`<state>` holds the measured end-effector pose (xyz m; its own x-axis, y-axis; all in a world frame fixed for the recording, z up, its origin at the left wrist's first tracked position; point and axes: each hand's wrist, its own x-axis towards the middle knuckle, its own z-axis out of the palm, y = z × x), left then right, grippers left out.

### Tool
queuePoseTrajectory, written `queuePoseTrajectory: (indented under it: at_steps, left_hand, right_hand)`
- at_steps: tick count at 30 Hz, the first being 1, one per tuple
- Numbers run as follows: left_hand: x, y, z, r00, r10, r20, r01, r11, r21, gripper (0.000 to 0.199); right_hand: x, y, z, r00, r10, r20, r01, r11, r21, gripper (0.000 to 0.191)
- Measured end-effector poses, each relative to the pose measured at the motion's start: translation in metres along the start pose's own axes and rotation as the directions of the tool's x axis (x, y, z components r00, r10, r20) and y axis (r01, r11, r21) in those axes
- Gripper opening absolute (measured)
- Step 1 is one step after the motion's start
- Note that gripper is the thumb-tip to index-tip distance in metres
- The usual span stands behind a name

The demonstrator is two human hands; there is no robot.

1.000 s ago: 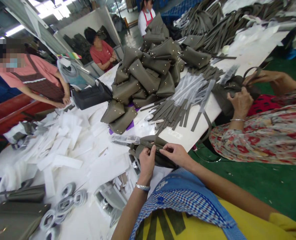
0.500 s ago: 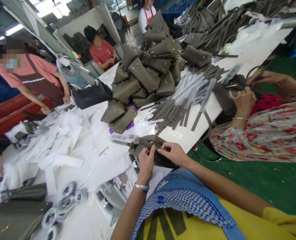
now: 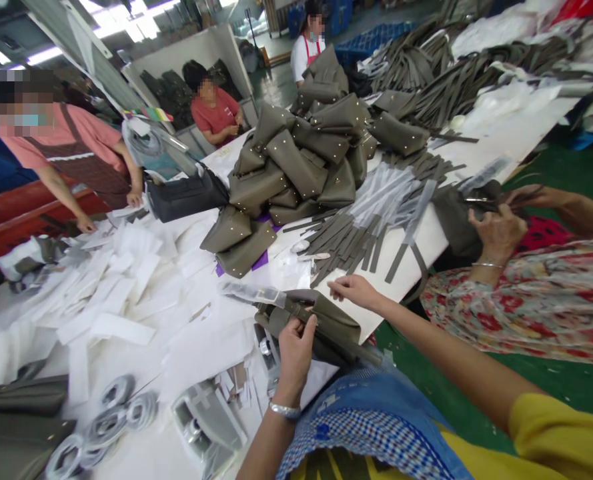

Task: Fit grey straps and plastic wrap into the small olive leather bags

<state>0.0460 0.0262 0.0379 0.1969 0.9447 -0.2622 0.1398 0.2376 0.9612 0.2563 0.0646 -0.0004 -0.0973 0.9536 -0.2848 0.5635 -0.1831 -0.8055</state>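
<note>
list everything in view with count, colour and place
Held handbag: one, olive, table's near edge
Piled bags: many, olive, table middle
Straps: many, olive, right of pile
Black handbag: one, black, left of pile
Sheets: many, white, table's left
Coils: several, grey, lower left
Table: one, white, middle of view
Floor: one, green, right
Co-workers: at least four, varied clothing, around table
Left hand: one, bare, on held handbag
Right hand: one, bare, near held handbag

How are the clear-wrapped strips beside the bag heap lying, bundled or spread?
Spread: the strips overlap loosely on the white table, bare ends fanning apart, beside the bag heap.
</note>
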Motion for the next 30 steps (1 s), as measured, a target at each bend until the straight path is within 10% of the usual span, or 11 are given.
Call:
queuePoseTrajectory:
  at_steps: [4,13,22,26,30]
  left_hand:
    - [-0.005,0.0,0.006,0.999,-0.031,-0.007,0.032,0.999,0.019,0.038]
    - [-0.002,0.0,0.007,0.996,-0.086,-0.031,0.087,0.996,0.015,0.039]
    - [0.011,0.008,0.005,1.0,-0.021,0.002,0.021,0.999,-0.027,0.035]
    - [0.014,0.005,0.006,0.999,-0.019,0.036,0.021,0.998,-0.066,0.035]
    - [0.015,0.003,0.007,0.999,0.0,0.048,0.005,0.995,-0.097,0.036]
  right_hand:
    - [0.083,0.004,-0.01,0.981,-0.049,-0.188,-0.038,0.901,-0.432,0.028]
    - [0.172,0.02,-0.006,0.989,0.132,-0.072,-0.15,0.883,-0.446,0.017]
    - [0.063,0.017,-0.054,0.985,0.151,-0.084,-0.145,0.987,0.071,0.03]
    - [-0.017,-0.009,-0.061,0.987,0.107,-0.12,-0.016,0.805,0.593,0.027]
    - [-0.075,-0.041,-0.04,0.988,0.141,-0.067,-0.071,0.788,0.612,0.025]
